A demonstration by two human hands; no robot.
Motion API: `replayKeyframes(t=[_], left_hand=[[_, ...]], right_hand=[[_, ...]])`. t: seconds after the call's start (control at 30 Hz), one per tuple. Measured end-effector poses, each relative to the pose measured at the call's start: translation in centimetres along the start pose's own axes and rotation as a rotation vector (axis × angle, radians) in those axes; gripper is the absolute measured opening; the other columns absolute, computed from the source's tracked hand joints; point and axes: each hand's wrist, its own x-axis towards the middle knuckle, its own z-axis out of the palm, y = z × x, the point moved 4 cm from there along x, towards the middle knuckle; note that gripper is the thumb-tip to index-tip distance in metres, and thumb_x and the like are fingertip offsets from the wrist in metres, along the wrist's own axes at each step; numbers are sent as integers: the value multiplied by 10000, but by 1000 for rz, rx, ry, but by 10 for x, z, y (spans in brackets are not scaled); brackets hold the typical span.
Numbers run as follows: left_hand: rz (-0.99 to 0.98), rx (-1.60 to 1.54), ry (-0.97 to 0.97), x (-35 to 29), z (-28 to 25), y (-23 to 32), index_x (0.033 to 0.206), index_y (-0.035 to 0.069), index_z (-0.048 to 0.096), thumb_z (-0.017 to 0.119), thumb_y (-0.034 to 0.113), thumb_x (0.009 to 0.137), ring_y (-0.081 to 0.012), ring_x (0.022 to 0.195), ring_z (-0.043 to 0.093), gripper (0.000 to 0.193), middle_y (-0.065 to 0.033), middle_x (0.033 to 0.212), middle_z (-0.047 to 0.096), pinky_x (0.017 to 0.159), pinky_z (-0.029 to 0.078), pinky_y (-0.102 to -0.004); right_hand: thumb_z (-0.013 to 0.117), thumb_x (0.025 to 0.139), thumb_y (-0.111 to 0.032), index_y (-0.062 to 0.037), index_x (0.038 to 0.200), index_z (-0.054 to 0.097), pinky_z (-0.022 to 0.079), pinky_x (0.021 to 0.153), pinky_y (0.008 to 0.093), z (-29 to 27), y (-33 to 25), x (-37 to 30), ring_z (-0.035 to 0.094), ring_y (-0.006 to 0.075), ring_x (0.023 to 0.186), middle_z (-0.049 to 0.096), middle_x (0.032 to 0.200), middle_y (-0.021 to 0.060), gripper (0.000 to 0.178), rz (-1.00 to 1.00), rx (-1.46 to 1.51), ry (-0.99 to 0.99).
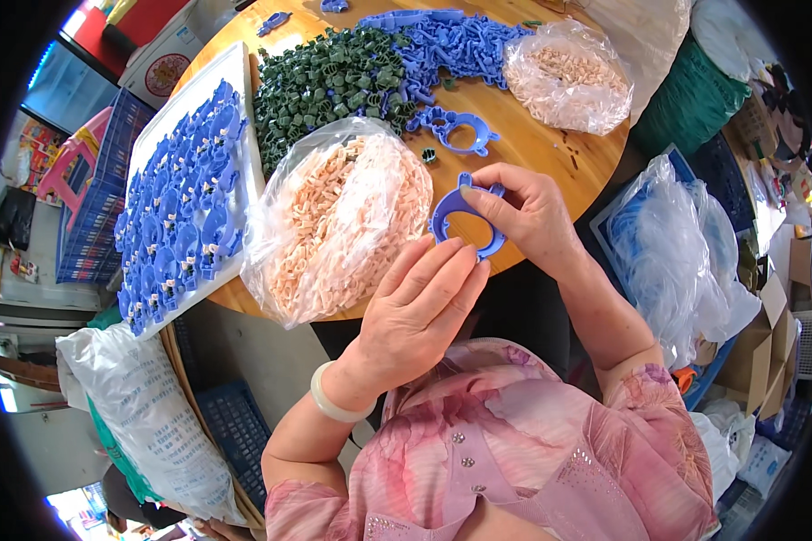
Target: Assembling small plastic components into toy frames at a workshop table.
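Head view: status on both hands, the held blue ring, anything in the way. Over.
Right hand pinches blue ring at its upper side. Left hand: fingertips at its lower edge, thumb hidden. No other object over it.

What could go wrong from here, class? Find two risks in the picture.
The blue plastic ring, pinched in the right hand near the table's edge, might slip and fall. The white tray of blue parts juts past that edge, so a bump could shift it and scatter them.
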Motion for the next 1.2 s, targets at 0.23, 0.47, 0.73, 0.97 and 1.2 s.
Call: replayKeyframes(t=[0.23, 0.47, 0.73, 0.97, 1.2], left_hand=[[-100, -247, 137, 0, 9, -9, 1059, -31, 615, 610, -21, 750, -317, 1003, 582, 309, -155, 1079, 573, 872, 486, -383], [-918, -1004, 290, -24, 36, -32, 1164, -15, 559, 534, -52, 863, -156, 942, 584, 304, -95, 1034, 608, 826, 465, -257], [-1061, -1386, 377, -21, 54, -37, 1164, -21, 561, 521, -34, 881, -124, 933, 576, 286, -73, 1040, 598, 831, 486, -248], [-1143, -1453, 413, -23, 65, -44, 1077, -34, 609, 535, -66, 849, -114, 870, 597, 241, -77, 981, 634, 784, 504, -239], [-1229, -1529, 393, -31, 71, -48, 1061, -18, 625, 549, -52, 848, -107, 840, 610, 229, -60, 957, 643, 755, 512, -232]], right_hand=[[611, 867, -166, -38, 1062, 593, 407, 500, 167, -7, 6, -6, 496, 12, 595, 580, 755, -31, 234, 216, 176, -134], [659, 850, -311, -41, 887, 602, 319, 406, 167, -18, 23, -11, 446, 17, 469, 534, 605, -33, 278, 286, 20, -309], [623, 874, -322, -47, 756, 608, 286, 371, 183, -24, 30, -7, 416, 16, 422, 504, 542, -34, 299, 333, -95, -254], [627, 852, -422, -50, 691, 607, 305, 406, 217, -27, 35, -2, 431, 48, 448, 495, 541, -20, 405, 363, -118, -393], [560, 893, -253, -31, 790, 629, 366, 455, 229, -58, 39, 44, 483, 53, 488, 542, 577, -9, 255, 172, -281, -152]])
